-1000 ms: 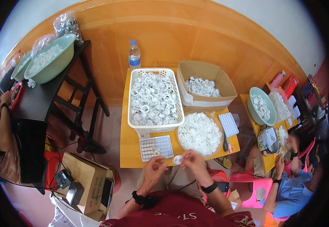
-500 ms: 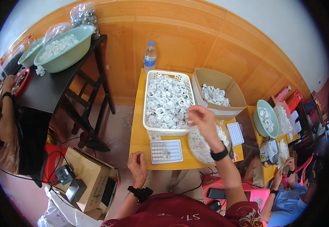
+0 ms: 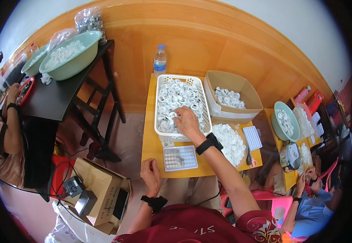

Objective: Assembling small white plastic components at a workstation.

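basket [image 3: 175, 138] of parts [image 3: 176, 91]; right hand [image 3: 189, 123] over them

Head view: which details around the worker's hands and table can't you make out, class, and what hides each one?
All in the head view:
Whether the right hand has a part in its grip: too small among similar white parts.
Inside the left hand: hidden by its curled fingers.
Floor of the white basket: buried under parts.
Floor of the cardboard box: hidden by its front wall and contents.
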{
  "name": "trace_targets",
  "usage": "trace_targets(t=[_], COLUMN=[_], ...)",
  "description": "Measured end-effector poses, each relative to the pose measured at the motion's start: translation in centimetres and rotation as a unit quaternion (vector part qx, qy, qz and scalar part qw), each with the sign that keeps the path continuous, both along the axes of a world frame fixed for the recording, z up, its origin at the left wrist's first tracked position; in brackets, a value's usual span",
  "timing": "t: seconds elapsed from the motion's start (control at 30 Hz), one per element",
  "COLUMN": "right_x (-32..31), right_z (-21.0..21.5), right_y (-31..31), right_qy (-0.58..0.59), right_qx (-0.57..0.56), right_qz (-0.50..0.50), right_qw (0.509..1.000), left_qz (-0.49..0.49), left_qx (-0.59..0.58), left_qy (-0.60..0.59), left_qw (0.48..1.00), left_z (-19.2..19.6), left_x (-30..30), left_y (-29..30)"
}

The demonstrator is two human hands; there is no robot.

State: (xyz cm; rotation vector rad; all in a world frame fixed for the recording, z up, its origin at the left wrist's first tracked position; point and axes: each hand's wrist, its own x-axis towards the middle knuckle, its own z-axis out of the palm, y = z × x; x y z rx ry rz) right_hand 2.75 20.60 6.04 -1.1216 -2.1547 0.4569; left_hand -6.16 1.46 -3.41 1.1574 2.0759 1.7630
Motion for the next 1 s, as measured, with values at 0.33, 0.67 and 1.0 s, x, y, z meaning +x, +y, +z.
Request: trace_targets(t=[0.33, 0.67, 1.0], right_x=[1.3, 7.6, 11.2], right_z=[0.0, 2.9, -3.9], right_y=[-0.3, -12.0, -20.4], right_qy=[0.167, 0.465, 0.529], right_qx=[0.016, -0.310, -0.408], right_qz=[-0.072, 0.037, 0.002], right_qw=[0.983, 0.828, 0.744], left_qz=[-0.001, -0.095, -0.403], left_qx=[0.015, -0.003, -0.017], left_qy=[0.011, -0.199, -0.470], left_qw=[1.000, 0.975, 0.785], left_z=[-0.2, 0.9, 5.9], left_x=[0.4, 0.3, 6.1], left_y=[-0.3, -1.4, -5.5])
